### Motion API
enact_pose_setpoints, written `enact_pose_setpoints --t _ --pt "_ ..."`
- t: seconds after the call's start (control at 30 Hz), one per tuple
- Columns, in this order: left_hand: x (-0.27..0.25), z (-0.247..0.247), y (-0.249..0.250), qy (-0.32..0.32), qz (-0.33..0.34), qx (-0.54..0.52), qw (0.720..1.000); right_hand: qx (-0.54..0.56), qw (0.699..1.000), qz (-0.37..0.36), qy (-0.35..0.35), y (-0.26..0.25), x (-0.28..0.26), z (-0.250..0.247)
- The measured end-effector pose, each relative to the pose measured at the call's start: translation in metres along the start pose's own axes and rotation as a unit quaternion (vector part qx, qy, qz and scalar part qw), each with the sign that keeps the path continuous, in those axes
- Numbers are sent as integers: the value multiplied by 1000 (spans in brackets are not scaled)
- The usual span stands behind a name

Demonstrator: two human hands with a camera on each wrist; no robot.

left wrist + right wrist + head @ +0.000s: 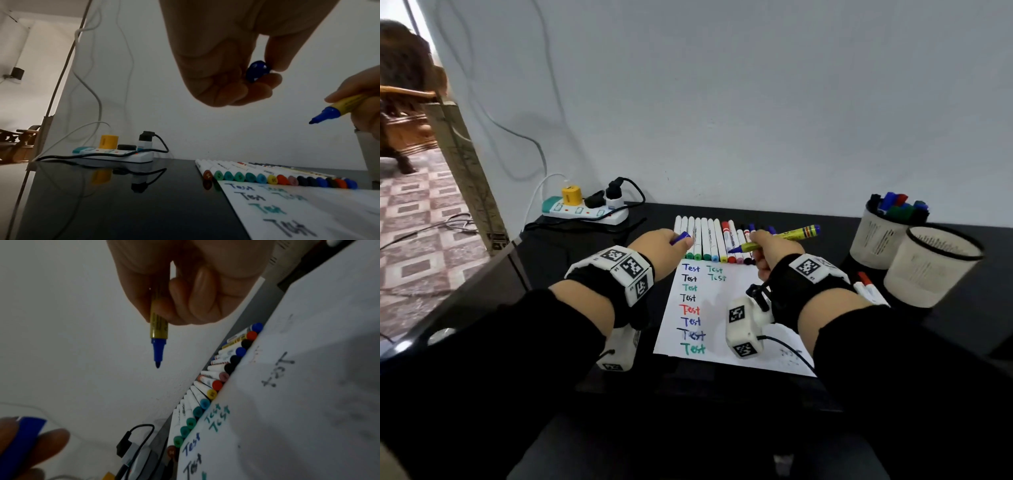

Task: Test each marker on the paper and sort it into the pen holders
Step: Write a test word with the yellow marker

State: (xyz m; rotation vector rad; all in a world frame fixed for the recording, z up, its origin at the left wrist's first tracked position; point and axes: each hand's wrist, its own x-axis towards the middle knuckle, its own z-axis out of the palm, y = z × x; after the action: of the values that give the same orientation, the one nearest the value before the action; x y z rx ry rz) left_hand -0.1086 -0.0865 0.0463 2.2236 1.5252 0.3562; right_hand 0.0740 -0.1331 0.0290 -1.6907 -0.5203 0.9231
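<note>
My right hand (768, 245) grips an uncapped yellow marker (784, 237) with a blue tip (158, 353), held in the air above the row of markers (709, 240), tip pointing left. My left hand (667, 240) pinches its blue cap (258, 72) between thumb and fingers, a little left of the tip. The white paper (726, 329) lies below, with several "Test" words in different colours. Capped markers (277, 178) lie side by side along the paper's far edge. Two pale pen holders stand at the right: the far one (876, 240) holds several markers, the near one (928, 270) shows none inside.
A red-capped marker (868, 287) lies beside the near holder. A power strip (585, 209) with plugs and cables sits at the table's back left. The dark glossy table (102, 203) ends at a wall behind and drops off at the left edge.
</note>
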Motion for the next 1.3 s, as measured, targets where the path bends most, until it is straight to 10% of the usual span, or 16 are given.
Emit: enact_pose_setpoints --t 0.67,1.3 --pt "29 25 -17 -53 -23 65 996 -175 983 6 -61 32 22 21" --pt "30 29 -18 -44 -30 64 997 -254 954 -132 -85 44 26 23"
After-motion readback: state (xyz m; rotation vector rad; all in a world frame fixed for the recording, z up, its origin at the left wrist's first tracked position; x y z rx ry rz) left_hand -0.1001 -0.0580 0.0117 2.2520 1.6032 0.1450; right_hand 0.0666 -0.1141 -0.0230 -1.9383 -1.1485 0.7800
